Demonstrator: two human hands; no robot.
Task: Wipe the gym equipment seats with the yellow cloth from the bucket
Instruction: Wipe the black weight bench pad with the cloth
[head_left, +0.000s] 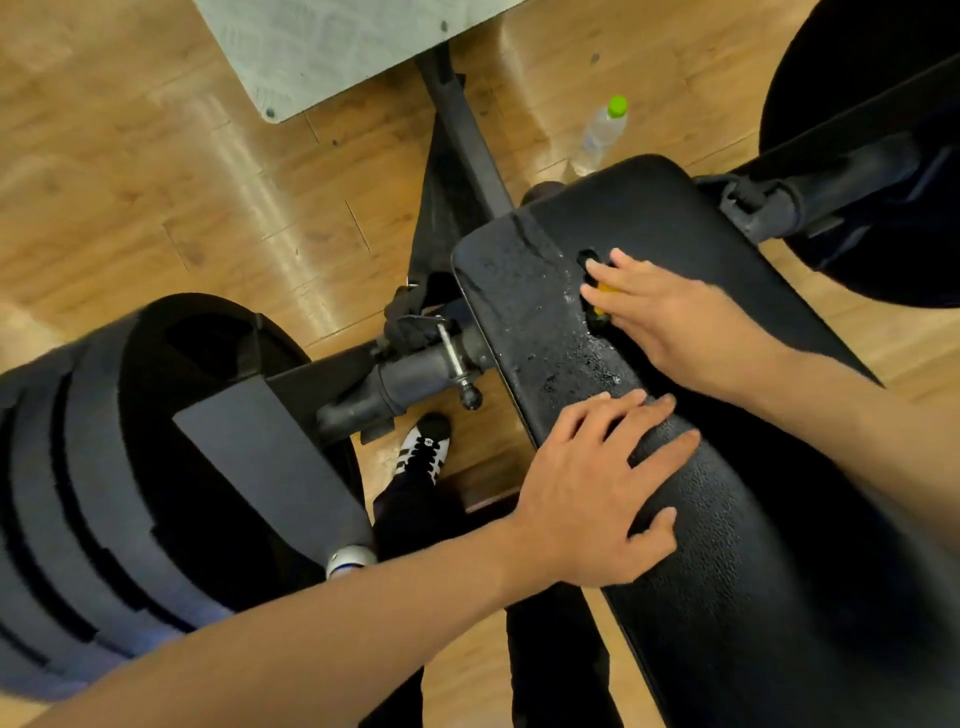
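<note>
The black padded seat (727, 519) ran near to far on the right, its far end beaded with water, so likely slick. The left hand (587, 499) lay flat on it, fingers spread, holding nothing. The right hand (670, 317) covered the yellow cloth (602, 293) farther along; gripping or just pressing, I couldn't tell. Soft, light and probably wet, the cloth seemed best bunched under the palm. I saw no readable writing, even on the bottle (602, 132).

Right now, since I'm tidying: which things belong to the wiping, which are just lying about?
Job: yellow cloth, seat pad, right hand pressing the cloth, left hand flat on the pad.
Lying about: water bottle, weight plates.
</note>
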